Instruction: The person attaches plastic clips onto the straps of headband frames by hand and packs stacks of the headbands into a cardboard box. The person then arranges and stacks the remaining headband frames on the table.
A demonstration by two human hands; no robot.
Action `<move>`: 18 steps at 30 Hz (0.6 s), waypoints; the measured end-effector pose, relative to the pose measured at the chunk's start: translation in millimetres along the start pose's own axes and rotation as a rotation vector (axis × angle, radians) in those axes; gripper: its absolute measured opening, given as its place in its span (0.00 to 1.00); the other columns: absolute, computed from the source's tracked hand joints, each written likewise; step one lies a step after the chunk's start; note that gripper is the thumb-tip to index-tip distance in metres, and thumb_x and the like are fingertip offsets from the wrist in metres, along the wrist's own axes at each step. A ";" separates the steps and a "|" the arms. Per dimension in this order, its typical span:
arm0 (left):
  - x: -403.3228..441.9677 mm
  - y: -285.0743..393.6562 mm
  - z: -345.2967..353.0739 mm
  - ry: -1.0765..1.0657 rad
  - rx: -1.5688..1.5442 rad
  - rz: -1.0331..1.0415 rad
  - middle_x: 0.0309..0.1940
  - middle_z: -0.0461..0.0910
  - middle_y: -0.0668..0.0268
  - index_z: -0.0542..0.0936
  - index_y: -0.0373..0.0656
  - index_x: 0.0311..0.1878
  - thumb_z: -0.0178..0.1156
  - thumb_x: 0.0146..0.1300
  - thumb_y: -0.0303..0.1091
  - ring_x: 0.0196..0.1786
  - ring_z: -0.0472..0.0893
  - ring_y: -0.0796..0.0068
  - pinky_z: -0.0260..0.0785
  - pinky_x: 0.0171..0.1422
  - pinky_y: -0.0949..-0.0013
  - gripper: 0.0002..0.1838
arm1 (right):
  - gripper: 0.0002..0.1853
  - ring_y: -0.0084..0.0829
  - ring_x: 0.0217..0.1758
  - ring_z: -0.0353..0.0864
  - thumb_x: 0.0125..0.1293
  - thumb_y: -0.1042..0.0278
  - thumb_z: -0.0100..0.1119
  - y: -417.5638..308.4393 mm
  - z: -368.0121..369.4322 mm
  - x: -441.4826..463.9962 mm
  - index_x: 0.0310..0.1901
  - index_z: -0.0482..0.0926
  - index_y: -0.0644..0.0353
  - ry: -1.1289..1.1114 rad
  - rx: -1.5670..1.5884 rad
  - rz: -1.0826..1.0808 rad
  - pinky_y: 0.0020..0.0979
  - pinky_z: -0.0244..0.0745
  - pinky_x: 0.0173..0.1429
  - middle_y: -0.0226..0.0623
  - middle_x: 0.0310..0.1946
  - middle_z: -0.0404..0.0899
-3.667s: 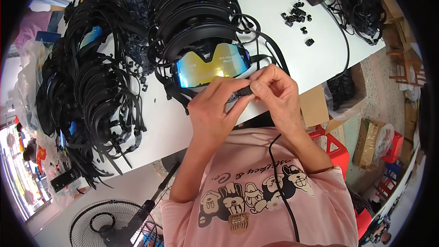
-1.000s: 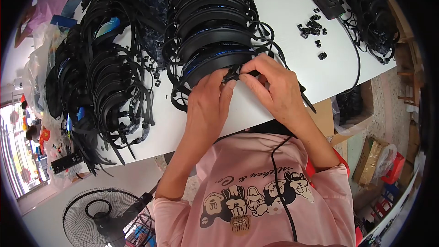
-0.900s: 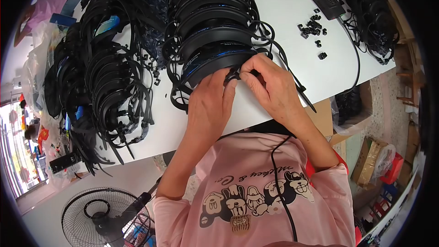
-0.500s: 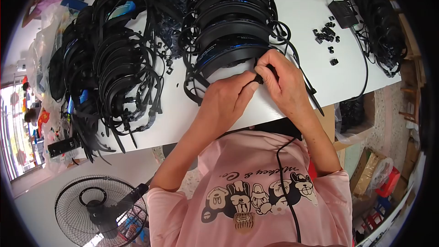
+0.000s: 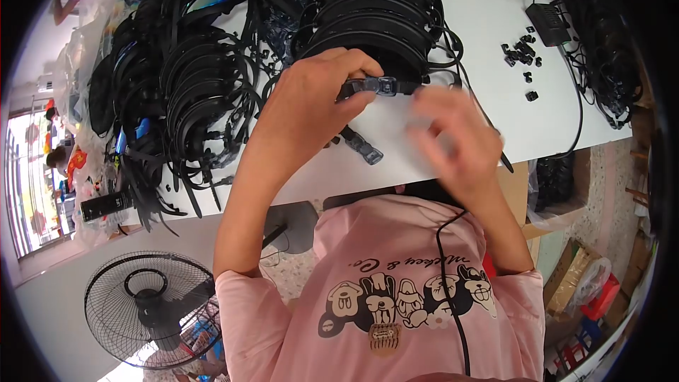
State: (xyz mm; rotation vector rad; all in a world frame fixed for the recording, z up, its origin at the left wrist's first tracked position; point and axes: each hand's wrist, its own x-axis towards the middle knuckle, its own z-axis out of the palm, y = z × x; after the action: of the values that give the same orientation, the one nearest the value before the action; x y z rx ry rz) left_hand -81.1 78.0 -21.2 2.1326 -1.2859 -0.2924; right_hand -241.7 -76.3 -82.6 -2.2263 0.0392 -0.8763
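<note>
My left hand (image 5: 315, 95) is closed with thumb and fingers around a black strap (image 5: 357, 87). A dark plastic buckle (image 5: 385, 85) sits on this strap, just right of my fingertips. My right hand (image 5: 463, 134) is smeared by motion by the strap's right end. Its thumb and index look apart, but whether it touches the strap I cannot tell. Below my left hand, another strap end with a buckle (image 5: 364, 148) hangs over the white tabletop. Behind the hands stands a row of curved black headbands or visors (image 5: 375, 18), their lower part hidden by my left hand.
More black strapped pieces (image 5: 201, 92) are heaped at the left. Small black clips (image 5: 522, 51) lie scattered at the right, near a black adapter box (image 5: 548, 25) with a cable. A fan (image 5: 150, 311) stands below left; an open carton (image 5: 562, 191) is below right.
My hands have parted from their pinch together. The left one moved up and left, bringing the strap and buckle into sight; the right one swung right. The view shifted slightly.
</note>
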 end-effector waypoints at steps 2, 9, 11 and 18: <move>1.1 -3.7 5.3 0.014 -0.021 0.040 0.40 0.85 0.60 0.85 0.39 0.50 0.68 0.62 0.24 0.41 0.84 0.67 0.75 0.45 0.68 0.12 | 0.21 0.29 0.37 0.85 0.53 0.59 0.77 -9.7 10.2 -16.1 0.49 0.85 0.52 -0.207 -0.091 -0.225 0.29 0.81 0.37 0.34 0.51 0.83; -9.4 -8.7 23.8 0.168 0.241 -0.019 0.40 0.88 0.60 0.86 0.39 0.46 0.66 0.65 0.23 0.40 0.86 0.60 0.77 0.43 0.63 0.08 | 0.17 0.35 0.43 0.82 0.57 0.75 0.69 0.8 20.0 -32.3 0.49 0.84 0.56 -0.290 0.014 -0.190 0.34 0.81 0.44 0.36 0.48 0.82; -13.4 -16.9 34.5 0.287 0.259 0.110 0.42 0.88 0.62 0.87 0.40 0.45 0.66 0.63 0.20 0.43 0.86 0.60 0.77 0.45 0.63 0.09 | 0.13 0.36 0.43 0.82 0.59 0.75 0.69 5.5 9.4 -33.1 0.47 0.85 0.57 -0.222 0.124 -0.039 0.35 0.81 0.44 0.36 0.42 0.82; -32.5 -2.2 62.8 0.324 0.280 0.229 0.46 0.87 0.63 0.88 0.40 0.47 0.66 0.57 0.14 0.40 0.82 0.64 0.76 0.46 0.66 0.15 | 0.09 0.39 0.45 0.80 0.63 0.72 0.70 18.0 -6.0 -25.2 0.45 0.84 0.57 -0.178 0.051 0.085 0.38 0.77 0.49 0.34 0.36 0.82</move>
State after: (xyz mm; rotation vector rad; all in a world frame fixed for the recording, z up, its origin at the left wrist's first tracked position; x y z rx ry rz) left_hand -126.2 81.7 -75.6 2.1177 -1.4199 0.3350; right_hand -260.7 -86.3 -105.7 -2.2290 0.0272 -0.6247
